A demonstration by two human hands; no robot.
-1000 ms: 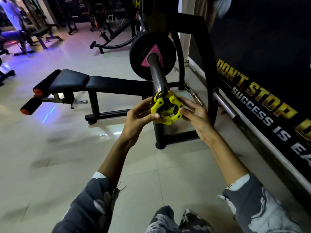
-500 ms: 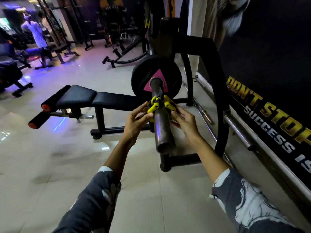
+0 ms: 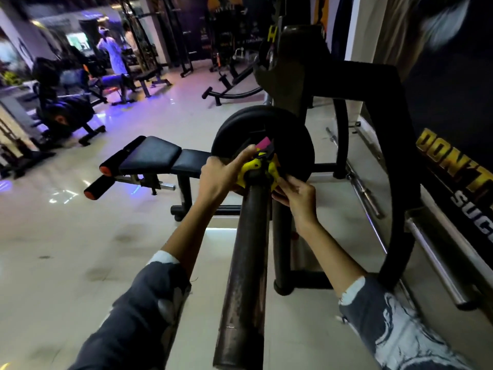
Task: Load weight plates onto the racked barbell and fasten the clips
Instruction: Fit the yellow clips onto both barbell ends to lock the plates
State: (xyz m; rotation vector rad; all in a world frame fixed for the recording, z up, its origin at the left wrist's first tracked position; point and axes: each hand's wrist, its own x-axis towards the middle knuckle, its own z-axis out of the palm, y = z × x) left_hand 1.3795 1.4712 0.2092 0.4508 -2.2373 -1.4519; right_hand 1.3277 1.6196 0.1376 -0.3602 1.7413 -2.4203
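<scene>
1. The sleeve [image 3: 244, 263] of the barbell runs from the bottom of the view away towards the rack [image 3: 354, 76], bare and scuffed along its near length, with both forearms reaching along either side of it.
2. The left hand [image 3: 221, 173] wraps the left side of the yellow clip [image 3: 249, 169], thumb up over the top and fingers curled round it; the fingertips themselves are hidden behind the clip.
3. The right hand [image 3: 296, 193] pinches the clip's right side, fingers pressed together at its edge, thumb underneath as far as I can tell.
4. The clip sits around the sleeve, right at the plate [image 3: 290, 145], apparently touching its face. Whether its black lever is snapped shut is hidden by the hands and blur.
5. One plate is on this end, upright against the collar; the bench [image 3: 160, 153] lies beyond to the left.
6. Risks, as I judge them:
   - If the clip stops just short of the plate, the plate can rattle or creep outward during a lift.
   - If the lever closes only partway, the clip may slide off under load.
   - Fingers between clip and plate could get nipped as the lever snaps.
   - Loading only this end could tip the bar on the rack; the far end is out of view.
</scene>
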